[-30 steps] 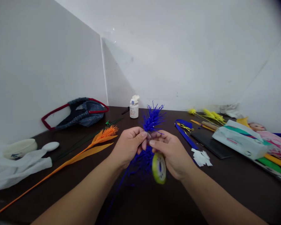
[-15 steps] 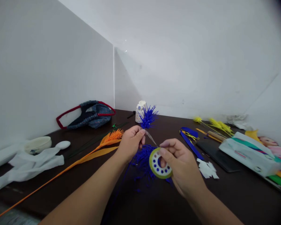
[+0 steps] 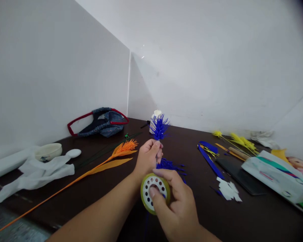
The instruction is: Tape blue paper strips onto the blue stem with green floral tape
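- While the blue spike (image 3: pixel 159 128) stood upright above the left hand (image 3: pixel 148 155), that hand's thumb and fingers were pinched together on its base, in front of the white bottle (image 3: pixel 157 112)
- Nearer the body, the right hand (image 3: pixel 180 201) gripped the roll of tape (image 3: pixel 145 187), thumb pressed over the hub and index finger along the upper edge
- Between the left fingers and the roll a pale sliver showed; it looked like tape, though it was too small to tell whether it joined the two
- As to what was done, the spike's upper part looked full, with bristles fanning out all round; whether tape lay about its base could not be told, since the fingers covered it
- What seemed left was the loose blue pieces (image 3: pixel 169 164), lying on the table (image 3: pixel 187 144) just beyond the right hand and apart from the spike; judging by them, the blue work was only partway along
- Over to the left, the orange spike (image 3: pixel 128 146), with its leaves and long stem, lay untouched and looked complete
- To the right, yellow spikes (image 3: pixel 244 143), a blue strip (image 3: pixel 210 163) and white scraps (image 3: pixel 228 191) lay clear of both hands
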A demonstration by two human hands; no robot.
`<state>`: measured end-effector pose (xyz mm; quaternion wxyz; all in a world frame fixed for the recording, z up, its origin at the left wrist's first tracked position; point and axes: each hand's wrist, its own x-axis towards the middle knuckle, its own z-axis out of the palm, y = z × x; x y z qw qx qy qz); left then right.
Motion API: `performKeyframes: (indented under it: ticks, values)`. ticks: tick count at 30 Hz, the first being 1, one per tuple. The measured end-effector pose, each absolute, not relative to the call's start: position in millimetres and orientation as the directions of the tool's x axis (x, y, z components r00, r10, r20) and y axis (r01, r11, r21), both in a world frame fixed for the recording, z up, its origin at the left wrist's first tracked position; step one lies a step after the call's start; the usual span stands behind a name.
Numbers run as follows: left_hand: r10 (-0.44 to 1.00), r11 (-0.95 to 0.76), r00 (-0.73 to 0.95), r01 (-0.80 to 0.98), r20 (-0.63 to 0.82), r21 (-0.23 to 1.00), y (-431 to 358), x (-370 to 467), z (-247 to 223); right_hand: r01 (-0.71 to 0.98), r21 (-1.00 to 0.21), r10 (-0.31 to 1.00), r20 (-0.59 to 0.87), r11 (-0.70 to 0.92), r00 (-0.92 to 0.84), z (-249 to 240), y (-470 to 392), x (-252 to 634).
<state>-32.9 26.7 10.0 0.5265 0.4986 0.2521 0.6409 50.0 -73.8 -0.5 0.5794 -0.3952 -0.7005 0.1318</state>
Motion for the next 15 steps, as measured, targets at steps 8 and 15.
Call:
performKeyframes:
  ticks: [8,15]
  values:
    - [0.926,-0.299,0.058,-0.487,0.372,0.820,23.5,-32.0,10.2,0.355,-0.728,0.744,0.657,0.586,0.118,8.2,-73.4,83.6]
    - [0.938,-0.292,0.028,-0.468,0.344,0.834,26.7,-33.1,8.6,0.282,-0.816,0.779,0.571,0.504,0.259,17.3,-65.0,112.5]
